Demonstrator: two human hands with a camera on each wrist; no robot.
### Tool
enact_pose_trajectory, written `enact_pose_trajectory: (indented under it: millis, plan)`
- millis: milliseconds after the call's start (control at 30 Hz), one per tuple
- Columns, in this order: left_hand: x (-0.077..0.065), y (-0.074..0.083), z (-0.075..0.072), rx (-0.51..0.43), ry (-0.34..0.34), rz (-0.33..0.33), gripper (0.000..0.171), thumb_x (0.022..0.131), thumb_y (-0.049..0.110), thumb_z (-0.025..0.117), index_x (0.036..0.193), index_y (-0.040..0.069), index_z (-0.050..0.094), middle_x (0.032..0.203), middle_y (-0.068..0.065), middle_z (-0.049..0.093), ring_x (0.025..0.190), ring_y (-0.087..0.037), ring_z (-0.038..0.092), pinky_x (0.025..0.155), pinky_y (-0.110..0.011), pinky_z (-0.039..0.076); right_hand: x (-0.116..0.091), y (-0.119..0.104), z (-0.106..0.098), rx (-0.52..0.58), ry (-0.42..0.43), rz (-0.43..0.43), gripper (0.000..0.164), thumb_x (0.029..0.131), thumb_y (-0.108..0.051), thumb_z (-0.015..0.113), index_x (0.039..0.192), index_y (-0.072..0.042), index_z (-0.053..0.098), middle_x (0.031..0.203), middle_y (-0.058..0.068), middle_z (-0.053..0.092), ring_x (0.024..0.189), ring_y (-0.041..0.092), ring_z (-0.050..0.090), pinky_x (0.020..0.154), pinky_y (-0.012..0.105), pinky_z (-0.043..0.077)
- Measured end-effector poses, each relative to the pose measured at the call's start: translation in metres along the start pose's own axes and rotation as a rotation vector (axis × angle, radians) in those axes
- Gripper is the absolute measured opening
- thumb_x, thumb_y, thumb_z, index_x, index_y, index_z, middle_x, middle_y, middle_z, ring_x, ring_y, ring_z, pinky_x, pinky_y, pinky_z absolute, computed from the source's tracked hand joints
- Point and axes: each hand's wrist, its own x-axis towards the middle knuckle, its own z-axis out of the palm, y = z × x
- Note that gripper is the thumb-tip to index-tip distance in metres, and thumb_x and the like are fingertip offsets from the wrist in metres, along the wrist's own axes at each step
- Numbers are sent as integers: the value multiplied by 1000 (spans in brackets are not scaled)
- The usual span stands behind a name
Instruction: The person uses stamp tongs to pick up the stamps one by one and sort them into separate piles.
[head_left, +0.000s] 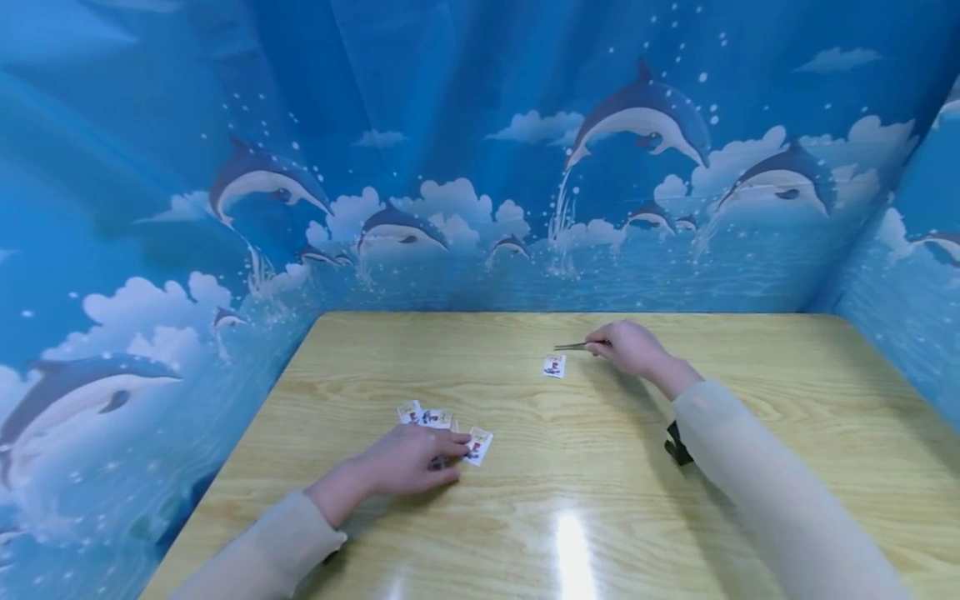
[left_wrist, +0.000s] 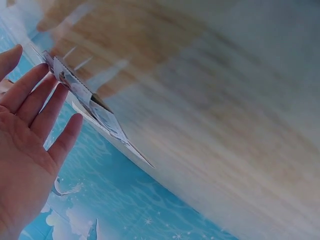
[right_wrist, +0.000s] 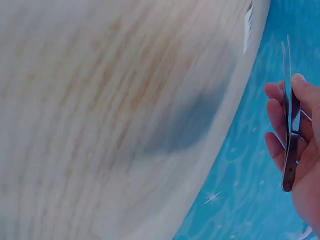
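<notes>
My right hand [head_left: 633, 346] pinches metal tweezers [right_wrist: 289, 125] between thumb and fingers. The tweezers' thin tips stand slightly apart and point left, over a single postage stamp [head_left: 555, 366] that lies on the table. Nothing shows between those tips. To the left and nearer, my left hand [head_left: 401, 458] rests its fingertips on a small group of stamps [head_left: 436, 418], its fingers fairly straight. One of them, a stamp [head_left: 478, 447], sticks out past the fingertips, and part of the group is hidden under the hand. Perforated edges of the stamps [left_wrist: 75, 85] show in the left wrist view.
The wooden table [head_left: 525, 492] has a light grain and a bright glare spot near the front. A blue dolphin-print backdrop [head_left: 465, 150] rises behind its far edge and along the sides. A black strap [head_left: 678, 444] shows beneath the right sleeve.
</notes>
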Motion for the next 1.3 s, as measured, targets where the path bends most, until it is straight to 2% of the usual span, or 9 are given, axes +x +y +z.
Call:
enact_pose_trajectory:
  millis: [200, 367, 500, 633, 767, 900, 1300]
  plan:
    - [-1, 0, 0, -3, 5, 10, 41, 93, 35, 64, 128, 14, 64, 136, 1, 57, 123, -21, 55, 103, -40, 44, -16, -22, 6, 55, -21, -82, 28, 98, -16, 59, 118, 1, 68, 96, 8, 72, 82, 21, 68, 68, 36, 56]
    - [-2, -1, 0, -12, 7, 8, 40, 93, 34, 64, 128, 14, 64, 135, 1, 57, 122, -21, 55, 102, -40, 44, -25, -44, 20, 96, -101, -161, 23, 98, -17, 59, 112, -4, 72, 91, 0, 72, 79, 12, 67, 70, 34, 55]
    - [-2, -2, 0, -21, -6, -5, 41, 93, 34, 63, 130, 15, 63, 137, 2, 56, 124, -21, 54, 103, -40, 43, -27, -60, 34, 116, -168, -198, 19, 98, -17, 59, 106, -7, 74, 84, -4, 70, 65, 5, 56, 63, 29, 49]
    - [-3, -1, 0, -60, -15, -9, 44, 95, 33, 62, 134, 13, 59, 141, 1, 52, 123, -22, 55, 103, -42, 43, -25, -71, 44, 120, -209, -218, 18, 98, -18, 59, 102, -9, 75, 73, -7, 64, 55, 6, 43, 56, 25, 39]
    - [-5, -1, -1, -101, -2, 2, 46, 95, 31, 61, 136, 11, 56, 143, -1, 50, 116, -22, 59, 101, -41, 45, -22, -79, 50, 117, -225, -226, 18, 98, -20, 60, 99, -11, 75, 69, -9, 61, 54, 5, 42, 56, 25, 40]
    - [-7, -3, -1, -111, -4, 11, 42, 95, 30, 61, 133, 11, 60, 140, -2, 53, 121, -23, 56, 103, -41, 43, -17, -85, 57, 90, -229, -230, 16, 97, -21, 61, 94, -13, 75, 69, -10, 61, 56, 5, 46, 58, 25, 43]
    - [-7, -2, -1, -65, -30, -5, 41, 95, 33, 61, 131, 13, 61, 140, -3, 53, 126, -23, 52, 105, -41, 41, -9, -96, 64, 130, -282, -200, 16, 96, -20, 62, 93, -13, 76, 71, -9, 64, 59, 7, 52, 59, 25, 46]
